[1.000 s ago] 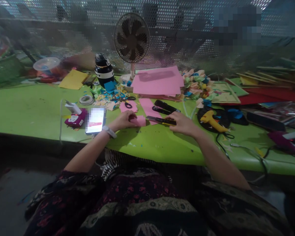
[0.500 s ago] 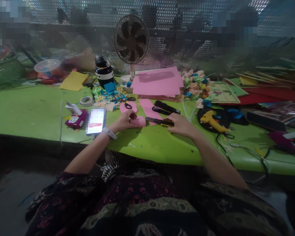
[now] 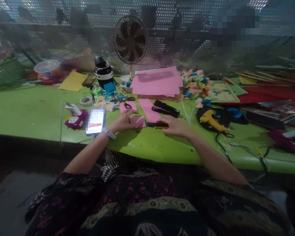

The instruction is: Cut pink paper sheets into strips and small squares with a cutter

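A small pink paper piece (image 3: pixel 138 122) lies nearly flat on the green table. My left hand (image 3: pixel 121 122), with a white watch on its wrist, has its bent fingers on the left end of that piece. My right hand (image 3: pixel 173 125) grips a black and yellow utility knife (image 3: pixel 157 125), held low and pointing left. Its tip meets the right edge of the paper. Just behind lie a longer pink paper strip (image 3: pixel 149 110) and a black stapler (image 3: pixel 166 108). Another pink piece (image 3: pixel 124 107) with dark-handled scissors (image 3: pixel 128 105) on it is beyond my left hand.
A lit phone (image 3: pixel 95 121) and a purple adapter block (image 3: pixel 76 120) stand to the left. Paper scraps (image 3: pixel 110 96), a bottle (image 3: pixel 103 72), a fan (image 3: pixel 130 41) and pink sheets (image 3: pixel 157 80) are behind. On the right are a yellow glue gun (image 3: pixel 212 120) and loose cables (image 3: pixel 223 147).
The small pink piece was curled up and now lies flatter. My right hand has shifted slightly left and lowered the knife toward the table. My left fingers have spread a little.
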A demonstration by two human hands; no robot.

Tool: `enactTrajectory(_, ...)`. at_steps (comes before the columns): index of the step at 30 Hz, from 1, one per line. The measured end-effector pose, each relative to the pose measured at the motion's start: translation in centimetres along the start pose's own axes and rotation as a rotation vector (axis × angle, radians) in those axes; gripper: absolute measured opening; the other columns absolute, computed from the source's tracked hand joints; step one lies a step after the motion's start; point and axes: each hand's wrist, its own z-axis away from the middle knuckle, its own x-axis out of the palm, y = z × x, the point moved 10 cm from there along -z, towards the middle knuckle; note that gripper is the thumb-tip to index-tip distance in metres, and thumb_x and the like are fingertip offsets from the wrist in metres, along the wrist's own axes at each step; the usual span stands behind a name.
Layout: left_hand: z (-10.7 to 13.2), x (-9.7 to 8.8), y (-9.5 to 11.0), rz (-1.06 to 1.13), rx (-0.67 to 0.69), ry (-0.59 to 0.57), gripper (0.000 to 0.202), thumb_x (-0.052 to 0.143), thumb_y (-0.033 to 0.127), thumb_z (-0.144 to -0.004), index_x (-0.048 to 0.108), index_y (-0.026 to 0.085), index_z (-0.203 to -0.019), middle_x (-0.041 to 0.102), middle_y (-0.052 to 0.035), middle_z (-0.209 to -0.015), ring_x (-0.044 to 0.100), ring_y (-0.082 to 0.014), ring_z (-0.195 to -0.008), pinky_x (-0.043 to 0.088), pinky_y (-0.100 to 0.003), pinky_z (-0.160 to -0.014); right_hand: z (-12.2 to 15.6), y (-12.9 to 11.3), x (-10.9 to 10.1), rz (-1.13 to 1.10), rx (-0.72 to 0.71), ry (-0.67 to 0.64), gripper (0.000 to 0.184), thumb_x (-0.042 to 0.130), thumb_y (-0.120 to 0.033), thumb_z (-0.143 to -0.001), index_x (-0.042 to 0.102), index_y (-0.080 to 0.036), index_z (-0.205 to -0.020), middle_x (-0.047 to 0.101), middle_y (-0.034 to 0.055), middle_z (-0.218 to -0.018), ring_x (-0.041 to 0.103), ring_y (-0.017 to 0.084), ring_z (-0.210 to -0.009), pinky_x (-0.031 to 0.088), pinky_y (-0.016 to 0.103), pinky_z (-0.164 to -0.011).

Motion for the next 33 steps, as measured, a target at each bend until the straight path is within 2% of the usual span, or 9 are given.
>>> enactTrajectory(2,0.2,0.3,1.1,-0.105,0.055,-0.074,0.063,0.073,0.043,-0.089,0.054,0.022,-0.146,0.041,-0.0175,-0.167,0.035,-0.0344,-0.156,0.032,-0.054,-0.125,-0.1,0.3,0.2,-0.019,-0.016,-0.011,0.04,0.066,-0.021,-0.081,0.071,-0.024,-0.12,0.07,0.0115,-0.123,0.064,0.031,-0.117,0.051,0.047,-0.105)
enactTrajectory(5,1.4,2.0,2.0,-0.232,0.067,-0.268,0.067,0.052,0.053,-0.103,0.039,0.023,-0.162,0.023,-0.0136,-0.176,0.018,-0.0321,-0.164,0.017,-0.053,-0.131,-0.1,1.2,0.3,-0.05,-0.003,0.0,0.037,0.067,-0.031,-0.089,0.071,-0.023,-0.125,0.069,0.0126,-0.124,0.063,0.031,-0.118,0.05,0.048,-0.105)
enactTrajectory(7,2.6,3.1,2.0,-0.309,0.053,-0.352,0.077,0.043,0.062,-0.105,0.027,0.022,-0.168,0.018,-0.0126,-0.177,0.011,-0.032,-0.165,0.009,-0.053,-0.132,-0.1,1.8,0.2,-0.051,0.025,0.018,0.035,0.066,-0.037,-0.093,0.071,-0.022,-0.124,0.069,0.0133,-0.121,0.063,0.031,-0.115,0.051,0.048,-0.104)
enactTrajectory(9,3.8,4.0,1.8,-0.369,0.057,-0.385,0.085,0.038,0.069,-0.104,0.02,0.021,-0.171,0.014,-0.0123,-0.177,0.008,-0.0314,-0.165,0.004,-0.051,-0.132,-0.1,2.1,0.3,-0.041,0.044,0.021,0.03,0.066,-0.038,-0.095,0.073,-0.022,-0.119,0.069,0.0131,-0.116,0.064,0.03,-0.111,0.051,0.047,-0.101)
enactTrajectory(13,5.1,5.0,1.5,-0.429,0.089,-0.374,0.089,0.038,0.073,-0.102,0.015,0.021,-0.172,0.011,-0.0117,-0.177,0.007,-0.032,-0.165,0.003,-0.05,-0.133,0.2,1.9,0.3,-0.021,0.04,0.026,0.02,0.069,-0.032,-0.093,0.074,-0.022,-0.11,0.067,0.0118,-0.111,0.062,0.029,-0.107,0.051,0.046,-0.098)
enactTrajectory(17,5.2,5.1,1.4,-0.445,0.111,-0.346,0.092,0.039,0.074,-0.101,0.014,0.021,-0.172,0.011,-0.0135,-0.177,0.007,-0.0333,-0.165,0.003,-0.052,-0.132,0.7,1.5,-0.1,0.047,0.015,0.041,0.019,0.069,-0.032,-0.093,0.074,-0.022,-0.109,0.068,0.0125,-0.112,0.061,0.031,-0.108,0.051,0.046,-0.096)
enactTrajectory(22,5.2,5.1,1.5,-0.435,0.124,-0.334,0.093,0.04,0.075,-0.1,0.015,0.021,-0.171,0.012,-0.0135,-0.177,0.008,-0.0332,-0.165,0.002,-0.051,-0.132,0.7,1.2,0.3,0.128,0.028,0.024,0.024,0.066,-0.036,-0.096,0.073,-0.023,-0.115,0.073,0.0137,-0.116,0.064,0.034,-0.109,0.05,0.051,-0.096)
enactTrajectory(27,5.2,5.2,1.4,-0.43,0.112,-0.345,0.093,0.035,0.078,-0.1,0.016,0.021,-0.171,0.011,-0.0117,-0.177,0.007,-0.0302,-0.165,-0.001,-0.047,-0.132,0.1,0.0,0.8,0.052,-0.034,0.058,0.032,0.063,-0.028,-0.098,0.075,-0.023,-0.127,0.073,0.0142,-0.119,0.065,0.032,-0.112,0.049,0.048,-0.099)
enactTrajectory(33,5.1,5.0,1.6,-0.399,0.107,-0.334,0.092,0.036,0.078,-0.1,0.02,0.02,-0.171,0.014,-0.0129,-0.177,0.009,-0.0318,-0.165,0.001,-0.049,-0.132,1.8,0.4,0.9,-0.003,-0.062,0.077,0.038,0.059,-0.028,-0.101,0.073,-0.026,-0.136,0.07,0.0127,-0.112,0.063,0.029,-0.106,0.051,0.046,-0.096)
